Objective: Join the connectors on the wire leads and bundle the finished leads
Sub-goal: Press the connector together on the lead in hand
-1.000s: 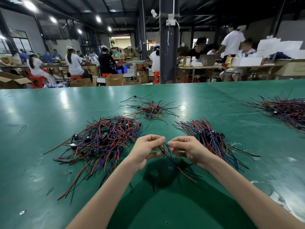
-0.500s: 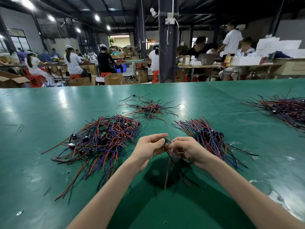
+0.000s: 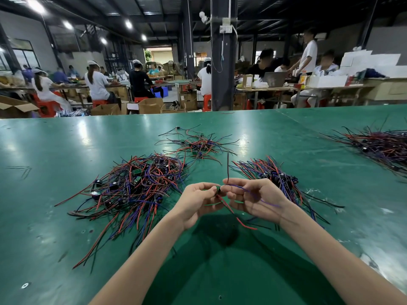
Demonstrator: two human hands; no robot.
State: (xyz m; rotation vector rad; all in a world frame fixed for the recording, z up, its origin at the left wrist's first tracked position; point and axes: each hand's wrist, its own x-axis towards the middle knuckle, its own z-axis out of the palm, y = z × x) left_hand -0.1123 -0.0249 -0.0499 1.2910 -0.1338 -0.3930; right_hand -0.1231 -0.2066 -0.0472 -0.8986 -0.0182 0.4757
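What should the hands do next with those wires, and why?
Probably push the two ends together. The left hand and right hand both pinch a small dark connector between them, with a red wire and a purple wire trailing loose, so the join looks unfinished.

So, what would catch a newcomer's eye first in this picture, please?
The left hand and right hand meet mid-frame, pinching a small dark connector trailing red and purple wires. On the glossy green table, a large heap of red, blue and black leads lies left, a smaller heap right.
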